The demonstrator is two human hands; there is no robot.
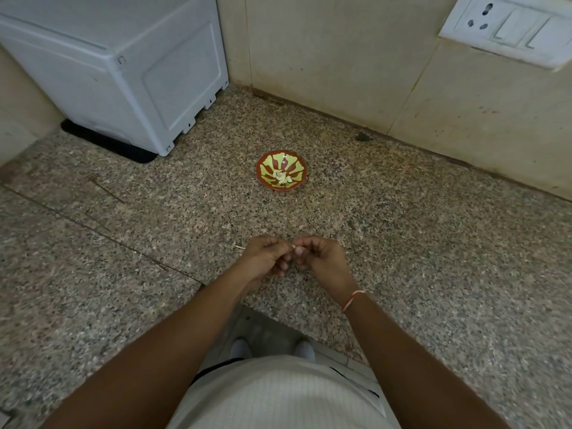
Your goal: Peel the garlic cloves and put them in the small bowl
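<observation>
Granite counter point(402, 243): bowl point(272, 162) beyond hands point(293, 255).

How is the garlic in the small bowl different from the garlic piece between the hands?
The garlic in the bowl lies free in a little heap of several pieces; the garlic piece is single, pinched between the left hand and the right hand, mostly hidden. The heap lies farther away. Both look pale.

Open counter point(387, 243) (appliance point(123, 72) far-left)

I see soft, even indoor light, a bit dim; faint shadows sit under the bowl point(281, 170). Wide-angle bending curves the edges; slight softness throughout.
</observation>
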